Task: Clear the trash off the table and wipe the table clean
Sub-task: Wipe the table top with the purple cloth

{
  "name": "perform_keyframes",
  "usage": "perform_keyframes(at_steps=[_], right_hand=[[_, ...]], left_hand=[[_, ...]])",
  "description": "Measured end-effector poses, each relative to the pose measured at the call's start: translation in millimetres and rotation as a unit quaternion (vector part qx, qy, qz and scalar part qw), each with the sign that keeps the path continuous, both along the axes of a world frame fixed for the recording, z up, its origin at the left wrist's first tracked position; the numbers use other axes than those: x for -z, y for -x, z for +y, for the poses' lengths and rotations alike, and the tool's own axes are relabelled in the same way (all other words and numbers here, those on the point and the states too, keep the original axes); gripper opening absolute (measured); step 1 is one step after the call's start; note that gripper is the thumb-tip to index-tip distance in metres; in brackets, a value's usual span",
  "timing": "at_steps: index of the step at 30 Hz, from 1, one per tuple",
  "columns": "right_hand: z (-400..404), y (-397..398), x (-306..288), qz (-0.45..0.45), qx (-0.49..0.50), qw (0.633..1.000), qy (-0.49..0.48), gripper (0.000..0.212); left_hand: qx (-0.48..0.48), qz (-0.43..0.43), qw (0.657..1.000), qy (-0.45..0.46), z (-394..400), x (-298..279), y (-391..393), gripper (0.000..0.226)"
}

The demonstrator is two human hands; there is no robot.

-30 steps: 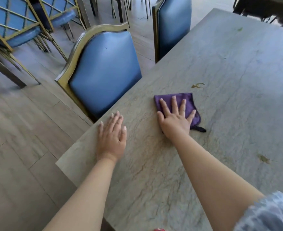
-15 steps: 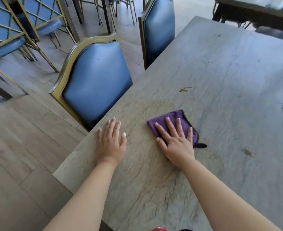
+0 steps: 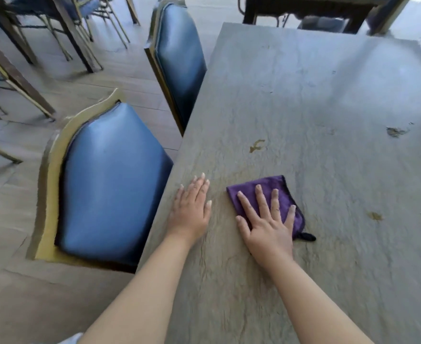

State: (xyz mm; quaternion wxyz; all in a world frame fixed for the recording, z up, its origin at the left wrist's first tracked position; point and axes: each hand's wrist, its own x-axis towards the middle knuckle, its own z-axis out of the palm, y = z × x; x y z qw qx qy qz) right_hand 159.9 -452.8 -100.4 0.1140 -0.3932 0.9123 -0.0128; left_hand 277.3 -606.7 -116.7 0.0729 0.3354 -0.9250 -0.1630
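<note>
Near the left edge of the worktop, flat under the spread right grip, folded purple cloth: soft, light, bunching easily, best pressed mid-fold; stains at twelve and three o'clock; left grip open, bracing flat at nine o'clock.

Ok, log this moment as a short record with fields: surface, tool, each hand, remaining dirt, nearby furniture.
surface: grey stone-look table
tool: purple cloth, folded, lying flat on the table
right hand: fingers spread, pressing flat on the cloth
left hand: flat on bare table near its left edge, holding nothing
remaining dirt: yellowish smear beyond the cloth; brown spot to the right; dark smudge farther right
nearby furniture: two blue chairs, near and far, along the left edge
</note>
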Motion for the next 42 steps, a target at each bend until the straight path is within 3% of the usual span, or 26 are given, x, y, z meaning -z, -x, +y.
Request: perform_keyframes(at_steps=[4, 9, 11, 14, 18, 20, 22, 24, 26, 30, 33, 35, 40, 42], right_hand=[[-50.0, 42.4, 4.9, -0.001, 0.156, 0.988, 0.001, 0.057], [-121.8, 127.3, 6.3, -0.014, 0.224, 0.975, -0.001, 0.057], [-152.1, 139.4, 4.9, -0.027, 0.196, 0.98, -0.001, 0.056], [-168.3, 119.4, 1.1, -0.041, 0.073, 0.996, 0.009, 0.053], [-107.4, 79.4, -0.4, -0.023, -0.105, 0.994, 0.021, 0.052], [-74.1, 96.0, -1.3, -0.004, -0.099, 0.995, 0.006, 0.053], [-65.1, 131.7, -0.6, -0.006, -0.005, 1.0, -0.009, 0.052], [-84.8, 159.1, 0.3, -0.025, 0.108, 0.994, -0.014, 0.053], [-120.1, 165.2, 1.4, -0.024, 0.154, 0.988, -0.009, 0.054], [-152.7, 118.8, 2.4, -0.03, 0.026, 0.999, 0.016, 0.054], [-112.7, 71.0, 1.3, -0.027, -0.078, 0.996, 0.039, 0.053], [-72.9, 57.0, 2.2, -0.019, -0.092, 0.995, 0.031, 0.053], [-19.6, 51.9, 6.4, 0.0, 0.187, 0.982, 0.002, 0.054], [-26.6, 31.6, 4.3, -0.009, 0.204, 0.979, 0.002, 0.057]], left_hand=[[-0.006, -0.037, 0.999, 0.006, -23.5, 1.6, 46.3, 0.066], [-0.018, -0.04, 0.999, 0.033, -24.8, 5.6, 53.2, 0.064], [-0.015, -0.034, 0.999, 0.036, -25.4, 5.9, 53.0, 0.063], [-0.016, -0.026, 0.999, 0.033, -25.6, 7.1, 53.5, 0.065], [-0.024, -0.02, 0.999, 0.028, -24.2, 5.7, 53.4, 0.067], [-0.019, -0.017, 0.999, 0.026, -24.3, 3.6, 52.7, 0.066], [-0.016, -0.014, 0.999, 0.027, -23.7, 2.5, 52.2, 0.065], [-0.018, -0.01, 0.999, 0.029, -23.3, 2.6, 51.7, 0.064], [-0.018, -0.009, 0.999, 0.026, -24.2, 2.9, 52.7, 0.065], [-0.019, 0.006, 1.0, 0.012, -25.7, 3.8, 52.9, 0.068], [-0.016, 0.019, 1.0, 0.008, -26.4, 4.6, 51.7, 0.069], [-0.015, 0.022, 1.0, 0.009, -26.0, 2.6, 51.5, 0.069], [0.0, -0.034, 0.999, 0.015, -24.6, -0.6, 49.4, 0.07], [0.014, -0.047, 0.999, 0.017, -25.3, -0.5, 49.7, 0.071]])
